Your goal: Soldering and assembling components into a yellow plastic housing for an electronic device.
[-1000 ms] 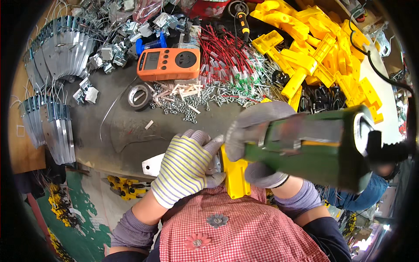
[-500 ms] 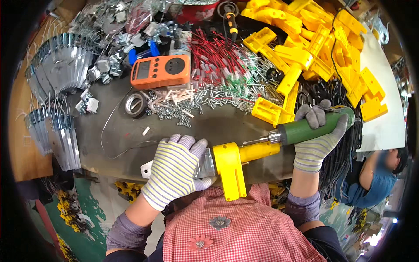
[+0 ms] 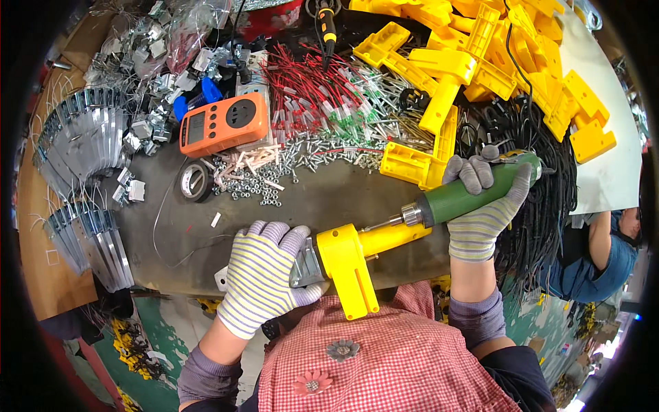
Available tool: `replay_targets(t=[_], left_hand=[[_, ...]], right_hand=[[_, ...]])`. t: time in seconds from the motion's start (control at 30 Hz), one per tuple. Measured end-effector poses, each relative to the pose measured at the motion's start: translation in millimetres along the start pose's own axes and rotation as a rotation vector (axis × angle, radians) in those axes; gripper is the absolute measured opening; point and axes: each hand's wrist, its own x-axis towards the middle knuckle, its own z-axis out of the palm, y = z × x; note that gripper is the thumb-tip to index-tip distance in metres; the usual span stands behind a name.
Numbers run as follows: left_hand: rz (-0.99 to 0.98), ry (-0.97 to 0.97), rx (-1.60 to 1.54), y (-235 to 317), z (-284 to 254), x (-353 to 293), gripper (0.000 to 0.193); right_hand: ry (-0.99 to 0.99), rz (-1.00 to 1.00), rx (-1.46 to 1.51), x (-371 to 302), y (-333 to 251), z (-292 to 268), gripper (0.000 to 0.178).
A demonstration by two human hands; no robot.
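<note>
My left hand [image 3: 264,278], in a striped glove, is closed round the grey metal end [image 3: 307,266] of a yellow plastic housing [image 3: 348,269] at the table's near edge. A metal tab [image 3: 221,279] sticks out beyond that hand. My right hand [image 3: 482,223], gloved too, wraps round a green electric screwdriver [image 3: 456,201]. Its bit [image 3: 382,224] points left and lies just over the housing's upper side, close to where the handle joins the block. Whether the tip touches a screw cannot be made out. A small pin [image 3: 372,257] protrudes below the handle.
Yellow housings [image 3: 446,75] are heaped at the back right, above black cables [image 3: 542,199]. Red wires [image 3: 295,82], loose screws and nuts [image 3: 257,185], an orange meter [image 3: 224,123] and a tape roll [image 3: 196,181] lie behind my hands. Metal blades [image 3: 75,137] stand left. Another person [image 3: 594,261] is at right.
The whole scene has shifted slightly left in view. Both hands keep their grips, and the screwdriver bit stays by the housing's upper side with little visible difference.
</note>
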Motion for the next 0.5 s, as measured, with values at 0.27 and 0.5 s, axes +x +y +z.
replay_targets(t=[0.27,0.5], left_hand=[[0.08,-0.015,-0.055,-3.7,-0.2,8.1,0.082],[0.107,-0.05,-0.086,-6.1,-1.6,11.4,0.078]], right_hand=[[0.026,0.057,0.108,2.8,14.0,-6.0,0.053],[0.018,0.067,0.111,5.0,16.7,-5.4,0.05]])
